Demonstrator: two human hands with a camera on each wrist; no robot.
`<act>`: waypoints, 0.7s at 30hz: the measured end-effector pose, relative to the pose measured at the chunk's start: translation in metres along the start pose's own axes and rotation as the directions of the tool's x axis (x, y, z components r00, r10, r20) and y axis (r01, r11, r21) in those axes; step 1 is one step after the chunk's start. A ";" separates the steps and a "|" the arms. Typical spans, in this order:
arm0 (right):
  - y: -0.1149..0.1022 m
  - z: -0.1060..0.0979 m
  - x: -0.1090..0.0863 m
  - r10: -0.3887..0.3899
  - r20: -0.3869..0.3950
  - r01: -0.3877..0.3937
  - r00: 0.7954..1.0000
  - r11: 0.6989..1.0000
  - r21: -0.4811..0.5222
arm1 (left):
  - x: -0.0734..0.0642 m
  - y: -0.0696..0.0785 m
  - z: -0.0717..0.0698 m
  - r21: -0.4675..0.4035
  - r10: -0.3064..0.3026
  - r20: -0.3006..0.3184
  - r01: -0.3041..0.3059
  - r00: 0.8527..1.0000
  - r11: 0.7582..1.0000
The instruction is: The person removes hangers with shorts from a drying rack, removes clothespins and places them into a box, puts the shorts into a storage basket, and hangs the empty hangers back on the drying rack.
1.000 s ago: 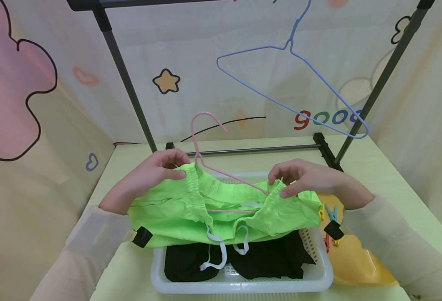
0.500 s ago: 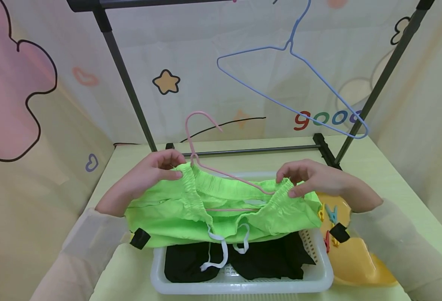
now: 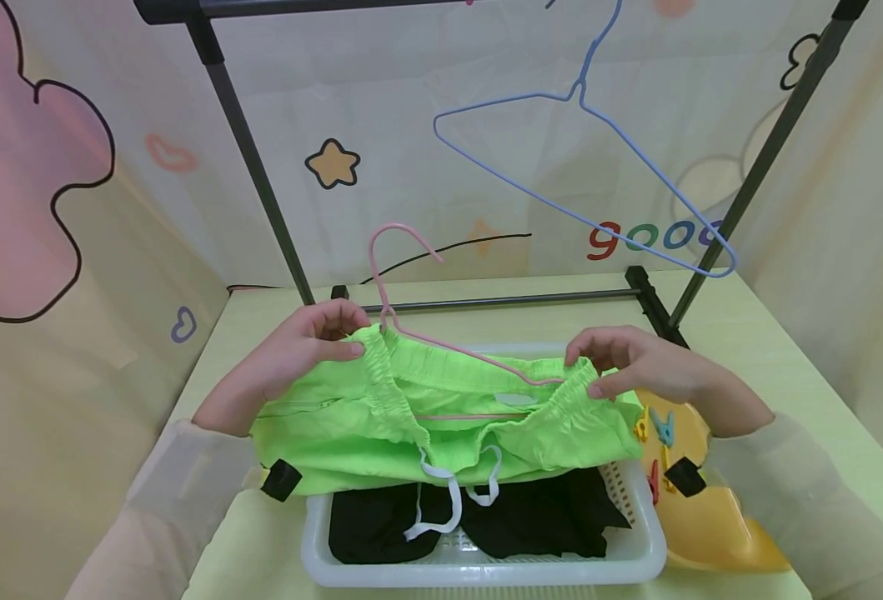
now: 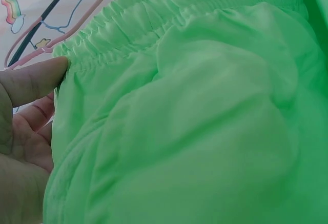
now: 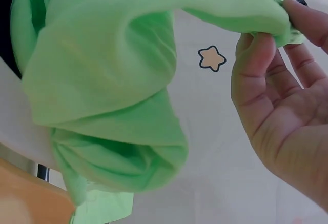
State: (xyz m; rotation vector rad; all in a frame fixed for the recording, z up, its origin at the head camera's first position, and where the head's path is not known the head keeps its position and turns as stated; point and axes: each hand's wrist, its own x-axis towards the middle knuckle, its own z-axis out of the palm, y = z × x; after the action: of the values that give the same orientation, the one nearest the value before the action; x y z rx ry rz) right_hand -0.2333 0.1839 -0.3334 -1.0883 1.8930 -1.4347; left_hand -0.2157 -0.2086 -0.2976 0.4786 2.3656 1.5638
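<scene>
Bright green drawstring shorts (image 3: 336,433) are held up by the waistband over a white basket (image 3: 486,575). My left hand (image 3: 302,350) pinches the waistband's left side, its thumb in front, as the left wrist view also shows. At the right side my right hand (image 3: 647,367) pinches the waistband between thumb and fingers; the right wrist view has this hand (image 5: 287,101) at the gathered edge. Inside the waist opening sits a pink hanger (image 3: 456,343), its hook rising beside my left fingers and its right arm reaching toward my right fingers. The hanger's left arm is hidden by the fabric.
Black clothing (image 3: 531,517) lies in the basket. A blue hanger (image 3: 516,183) hangs above, within the dark rack frame (image 3: 253,158). To the right of the basket is a yellow tray (image 3: 719,525) with several small clothespins (image 3: 663,427).
My right hand has moved rightward, stretching the waistband wider, and more of the pink hanger's right arm shows. The hanger's hook and my left hand have shifted slightly left.
</scene>
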 end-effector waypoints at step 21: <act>0.020 0.005 -0.013 0.038 -0.024 -0.035 0.999 0.996 0.083 | 0.001 -0.003 0.006 -0.015 -0.003 -0.023 0.003 1.000 1.000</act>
State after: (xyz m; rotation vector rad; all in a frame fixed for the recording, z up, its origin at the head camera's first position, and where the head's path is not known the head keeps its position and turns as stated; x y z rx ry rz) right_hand -0.2282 0.1951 -0.3548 -0.9966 1.8443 -1.4987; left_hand -0.2143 -0.2043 -0.3029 0.4556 2.3692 1.5925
